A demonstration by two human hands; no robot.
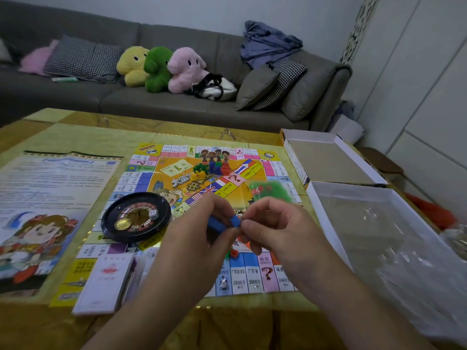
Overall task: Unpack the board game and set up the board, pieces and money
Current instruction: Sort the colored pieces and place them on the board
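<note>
We held both hands together over the near half of the board (252, 271), which lay flat on the desk (83, 137). Our left hand (202, 223) had its grip closed round blue pieces (225, 221), and the fingertips of our right hand (273, 223) pinched the end of the same cluster; motion blur kept us from telling how many pieces there were. Small red and green bits (232, 253) showed on the board just beneath our hands.

At the board's centre stood green, yellow, blue and red tokens (209, 169), grouped close together. A clear bag of green pieces (270, 192) rested on the board's right side, just beyond our right hand. The black wheel (136, 217) sat on the board's left part, with a white die (153, 214) and a gold coin (123, 224) inside it. A stack of money (106, 284) lay on the board's near left corner. The rules sheet (50, 198) was spread on the desk to the left of the board.

To the right, the open box (313, 210) held a crumpled plastic sheet (394, 238), and its lid (328, 160) lay upturned just behind it. Behind the desk, three plush toys (161, 68), yellow, green and pink, sat in a row on the sofa (151, 99).
</note>
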